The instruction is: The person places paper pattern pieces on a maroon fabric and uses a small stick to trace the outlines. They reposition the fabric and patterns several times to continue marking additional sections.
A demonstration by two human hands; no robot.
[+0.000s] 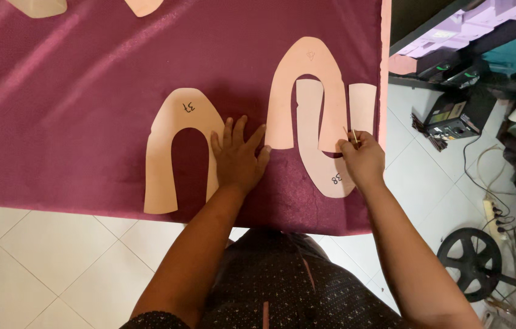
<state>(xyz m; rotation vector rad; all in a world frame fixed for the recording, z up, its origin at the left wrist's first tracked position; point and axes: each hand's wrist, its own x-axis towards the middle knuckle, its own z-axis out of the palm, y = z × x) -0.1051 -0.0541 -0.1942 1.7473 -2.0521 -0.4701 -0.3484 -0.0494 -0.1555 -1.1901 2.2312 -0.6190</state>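
Note:
A maroon cloth [87,122] lies spread over a white tiled surface. Three peach U-shaped paper patterns lie on it. My left hand [238,159] rests flat, fingers apart, on the cloth, touching the right leg of the left pattern [161,146]. My right hand [362,159] pinches a thin stick-like marker [354,136] at the spot where the upright pattern [306,67] and the inverted pattern [310,143] overlap.
Two more peach pieces [38,6] show at the cloth's top edge. Right of the cloth are a dark electronic box [452,116], cables, a power strip [493,216] and a black wheel [470,256] on the floor. Purple and teal boxes [483,24] sit at top right.

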